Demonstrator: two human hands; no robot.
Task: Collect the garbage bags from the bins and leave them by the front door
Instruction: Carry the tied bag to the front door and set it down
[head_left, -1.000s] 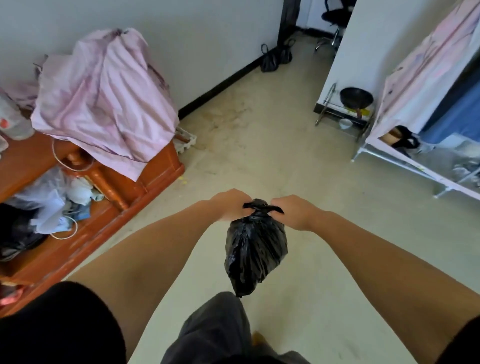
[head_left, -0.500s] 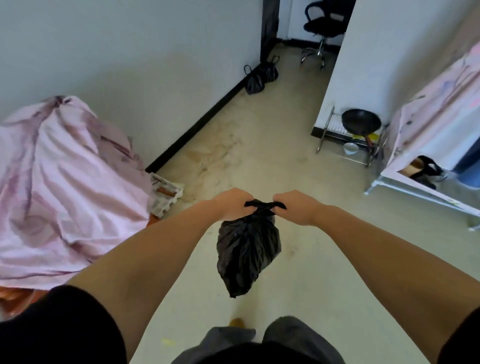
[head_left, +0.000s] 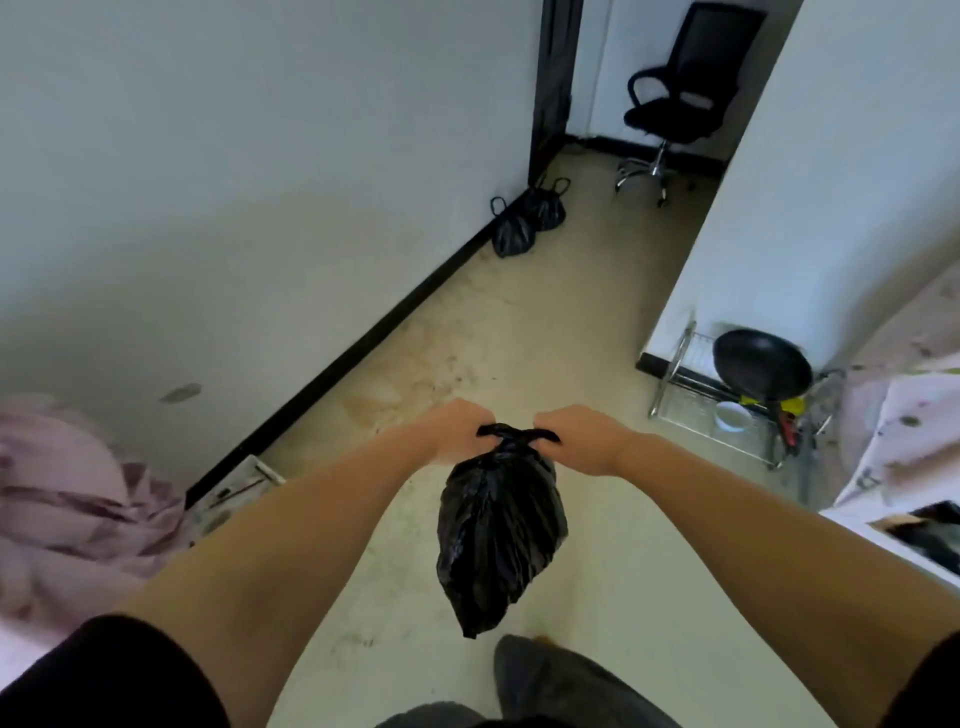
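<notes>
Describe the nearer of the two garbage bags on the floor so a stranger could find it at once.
Follow the black baseboard along the left wall toward the dark door frame. Two small tied black bags sit there; the nearer bag touches the baseboard, while the other bag sits closer to the frame.

A single head-worn wide-angle camera is looking forward and steeply down from close above the outstretched forearms, taking in the floor (head_left: 571, 364) ahead toward a far doorway.
</notes>
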